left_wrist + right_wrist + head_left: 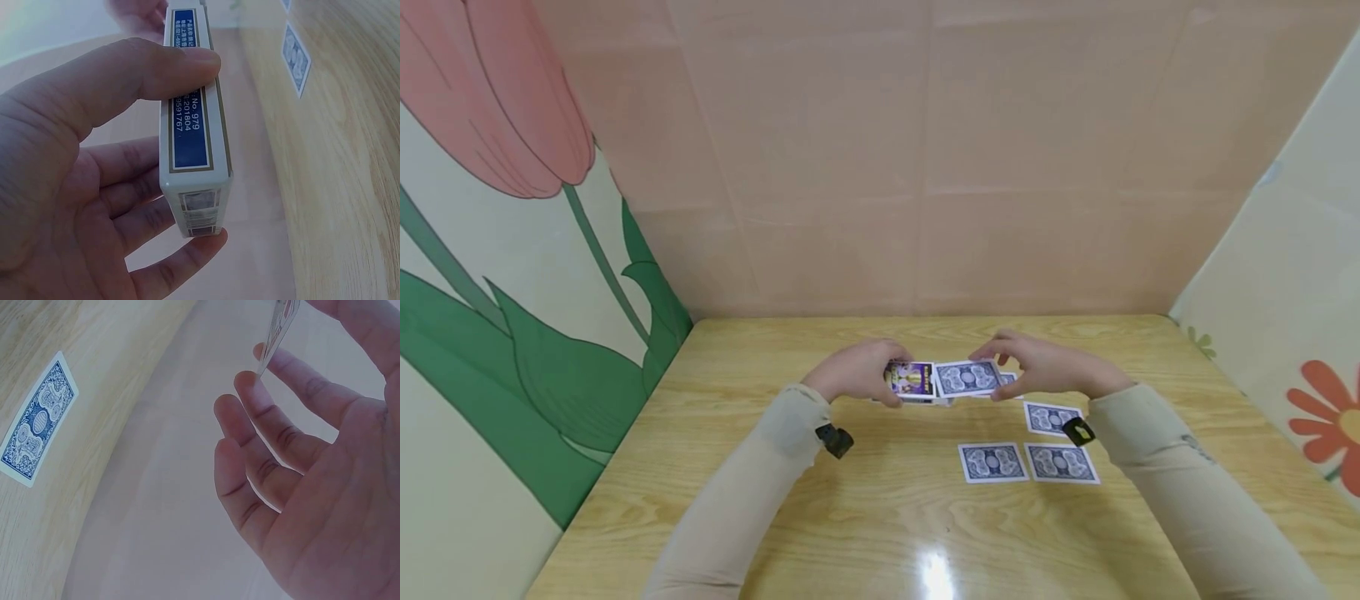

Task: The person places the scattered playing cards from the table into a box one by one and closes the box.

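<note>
My left hand (pixel 867 371) grips a playing card box (pixel 190 137), thumb on its blue-labelled narrow side and fingers on the other side. In the head view a colourful purple and yellow face (pixel 912 379) shows at the top of this box. Just right of it, my right hand (pixel 1047 365) pinches a blue-backed playing card (pixel 967 379) by its right end, the card's left edge close against the box. In the right wrist view the held card (pixel 276 337) appears nearly edge-on at the fingertips, the other fingers spread loosely below.
Face down on the wooden table (pixel 865 517) lie several blue-backed cards: a front pair, left card (pixel 992 462) and right card (pixel 1062 463), another card (pixel 1048 418) behind them, and one card (pixel 1009 380) partly hidden by my right hand. A beige wall (pixel 917 167) stands behind.
</note>
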### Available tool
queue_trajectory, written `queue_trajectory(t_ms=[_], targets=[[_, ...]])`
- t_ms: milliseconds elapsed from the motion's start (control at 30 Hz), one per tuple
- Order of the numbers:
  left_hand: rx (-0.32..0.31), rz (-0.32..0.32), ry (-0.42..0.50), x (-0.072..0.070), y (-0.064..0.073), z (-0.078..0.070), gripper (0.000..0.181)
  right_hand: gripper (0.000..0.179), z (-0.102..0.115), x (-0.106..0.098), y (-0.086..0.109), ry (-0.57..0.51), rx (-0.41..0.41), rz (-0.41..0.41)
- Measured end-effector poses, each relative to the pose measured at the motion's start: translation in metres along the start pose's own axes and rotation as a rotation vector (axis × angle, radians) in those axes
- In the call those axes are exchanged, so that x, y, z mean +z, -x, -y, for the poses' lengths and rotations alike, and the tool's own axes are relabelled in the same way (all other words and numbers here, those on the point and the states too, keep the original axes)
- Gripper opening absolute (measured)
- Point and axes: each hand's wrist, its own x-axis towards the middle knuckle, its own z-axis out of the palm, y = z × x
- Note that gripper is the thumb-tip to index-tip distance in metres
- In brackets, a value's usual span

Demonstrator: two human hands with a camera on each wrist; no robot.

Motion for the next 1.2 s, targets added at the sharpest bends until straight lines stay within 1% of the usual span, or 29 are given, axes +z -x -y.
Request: queue_trajectory(t_ms=[267, 567, 800, 1200], targets=[[-0.006, -0.003, 0.011, 0.0, 0.0, 0.0, 0.062, 0.059, 0.0, 0.001, -0.003, 0.0, 0.014, -0.005], [-0.027, -0.004, -0.004, 0.001, -0.001, 0.001, 0.062, 0.058, 0.003, 0.002, -0.006, 0.027, 0.032, -0.012], [-0.03, 0.0, -0.013, 0.001, -0.001, 0.002, 0.063, 0.058, 0.005, 0.007, -0.011, 0.028, 0.073, -0.001], [-0.025, 0.002, -0.016, 0.002, -0.002, 0.004, 0.064, 0.064, 0.001, 0.016, -0.013, -0.005, 0.038, -0.017]])
